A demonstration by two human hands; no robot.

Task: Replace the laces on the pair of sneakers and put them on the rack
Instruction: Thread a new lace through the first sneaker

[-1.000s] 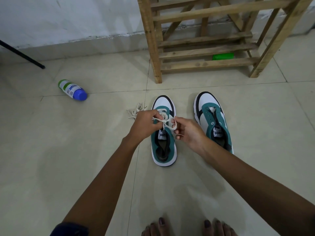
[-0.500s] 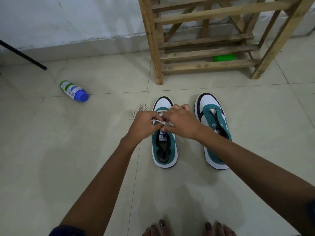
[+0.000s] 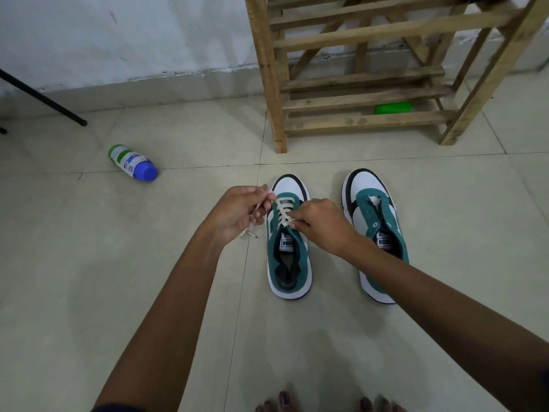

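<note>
Both hands pinch the cream lace (image 3: 283, 211): left hand (image 3: 240, 214) grips one end, right hand (image 3: 322, 224) the other, over the left sneaker (image 3: 289, 263) on the floor. Right forearm hides part of the unlaced sneaker (image 3: 374, 221); rack (image 3: 356, 99) top is cut off.

I am getting one view only, the head camera, so no second view is sharing any of the scene. It is looking forward and steeply down from above the person's own toes (image 3: 326, 404) at the bottom edge. Both forearms are reaching up from the lower corners toward mid-frame. The wide lens is bowing the wooden rack (image 3: 356, 99) at top. The tiled floor (image 3: 89, 278) is filling most of the frame, close below.
</note>
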